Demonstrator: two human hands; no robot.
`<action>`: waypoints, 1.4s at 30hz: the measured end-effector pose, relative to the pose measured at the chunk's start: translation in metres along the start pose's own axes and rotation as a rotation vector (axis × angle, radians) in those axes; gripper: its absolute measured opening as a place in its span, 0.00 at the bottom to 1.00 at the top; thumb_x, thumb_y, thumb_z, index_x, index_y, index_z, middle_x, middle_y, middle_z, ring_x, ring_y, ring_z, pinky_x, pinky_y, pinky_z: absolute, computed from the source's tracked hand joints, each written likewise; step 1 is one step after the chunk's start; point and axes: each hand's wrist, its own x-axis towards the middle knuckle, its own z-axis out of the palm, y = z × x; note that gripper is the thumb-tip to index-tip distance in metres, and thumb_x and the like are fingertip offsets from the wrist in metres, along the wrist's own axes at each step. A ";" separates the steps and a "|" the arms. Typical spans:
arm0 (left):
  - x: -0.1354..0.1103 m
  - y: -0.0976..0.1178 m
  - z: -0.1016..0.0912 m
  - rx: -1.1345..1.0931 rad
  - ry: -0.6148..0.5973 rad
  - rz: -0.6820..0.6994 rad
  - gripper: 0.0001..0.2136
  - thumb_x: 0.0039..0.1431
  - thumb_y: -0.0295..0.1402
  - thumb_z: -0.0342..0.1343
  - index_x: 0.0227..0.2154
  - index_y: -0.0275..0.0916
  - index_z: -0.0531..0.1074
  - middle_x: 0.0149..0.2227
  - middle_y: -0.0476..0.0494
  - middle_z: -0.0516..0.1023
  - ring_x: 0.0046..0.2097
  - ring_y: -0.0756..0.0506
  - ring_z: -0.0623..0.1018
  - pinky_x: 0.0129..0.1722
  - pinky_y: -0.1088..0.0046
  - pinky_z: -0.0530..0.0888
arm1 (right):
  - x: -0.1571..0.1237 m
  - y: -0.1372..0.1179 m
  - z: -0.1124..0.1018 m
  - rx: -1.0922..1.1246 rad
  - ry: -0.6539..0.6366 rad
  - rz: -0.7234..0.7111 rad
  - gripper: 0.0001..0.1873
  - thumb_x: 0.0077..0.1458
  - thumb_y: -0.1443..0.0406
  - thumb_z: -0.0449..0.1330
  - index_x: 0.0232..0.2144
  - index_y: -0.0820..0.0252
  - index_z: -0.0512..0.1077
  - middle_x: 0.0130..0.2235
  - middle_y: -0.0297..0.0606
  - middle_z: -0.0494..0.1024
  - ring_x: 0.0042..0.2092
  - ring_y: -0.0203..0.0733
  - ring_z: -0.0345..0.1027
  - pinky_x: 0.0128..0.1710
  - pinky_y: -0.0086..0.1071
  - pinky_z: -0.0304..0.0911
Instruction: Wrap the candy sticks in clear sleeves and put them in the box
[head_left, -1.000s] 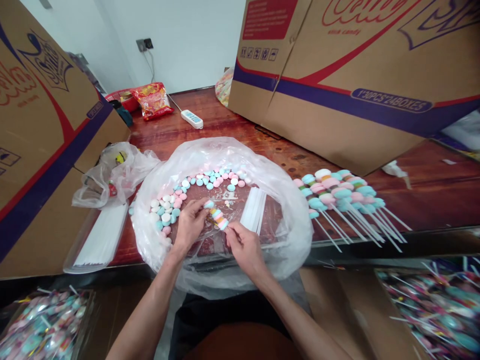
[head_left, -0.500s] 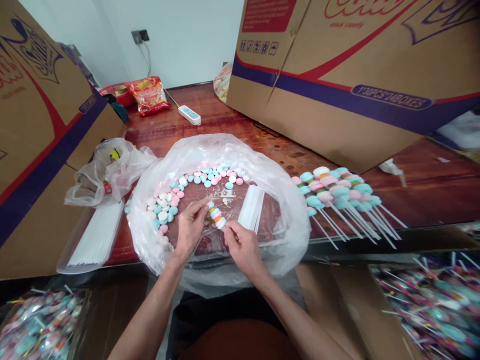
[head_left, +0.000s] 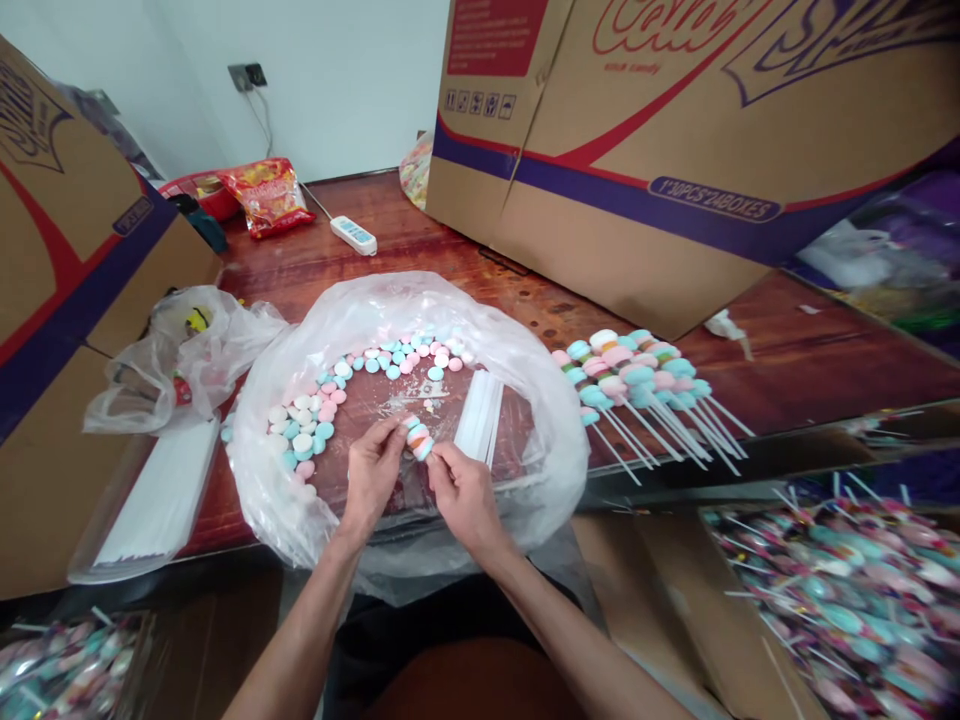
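Observation:
A short stack of pastel candies (head_left: 418, 440), pink, blue, white and orange, is held tilted above the table. My left hand (head_left: 373, 472) pinches its upper end, and my right hand (head_left: 466, 492) grips the lower end with thumb and fingertips; any stick inside is hidden. Around both hands lies a ring of clear plastic bag (head_left: 559, 430). Within it, loose candy discs (head_left: 304, 425) in pink, blue and white line the left and far sides. A bundle of white sticks (head_left: 477, 415) rests just beyond my right hand.
Several candy skewers (head_left: 637, 372) are piled right of the plastic. More white sticks (head_left: 161, 490) and a crumpled bag (head_left: 191, 350) lie left. Large cartons (head_left: 600, 240) stand at both sides. A thermometer (head_left: 354, 235) sits behind. Boxes of wrapped candy (head_left: 855, 590) flank my legs.
The view has shifted, so most things on the table appear further left. Both hands still hold the candy stack, and fewer of its candies show between my fingers.

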 end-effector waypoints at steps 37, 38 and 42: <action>0.003 0.032 -0.039 -0.616 0.008 -0.386 0.17 0.58 0.48 0.58 0.36 0.38 0.78 0.38 0.39 0.83 0.42 0.43 0.81 0.40 0.67 0.75 | 0.017 0.061 -0.235 -0.810 0.883 0.089 0.20 0.60 0.53 0.54 0.37 0.57 0.81 0.33 0.50 0.75 0.33 0.49 0.65 0.34 0.43 0.56; 0.002 0.035 -0.039 -0.619 -0.029 -0.404 0.17 0.58 0.48 0.59 0.38 0.38 0.79 0.42 0.38 0.83 0.45 0.42 0.81 0.41 0.67 0.75 | 0.004 0.054 -0.235 -0.781 0.914 0.043 0.21 0.61 0.54 0.52 0.37 0.59 0.80 0.34 0.51 0.76 0.35 0.49 0.67 0.37 0.43 0.58; 0.001 0.048 -0.022 -0.568 -0.099 -0.352 0.17 0.59 0.47 0.59 0.41 0.40 0.81 0.49 0.41 0.82 0.48 0.44 0.79 0.42 0.73 0.75 | -0.054 0.065 -0.228 -0.581 1.002 0.129 0.22 0.65 0.55 0.47 0.35 0.62 0.76 0.33 0.45 0.77 0.36 0.46 0.69 0.40 0.38 0.62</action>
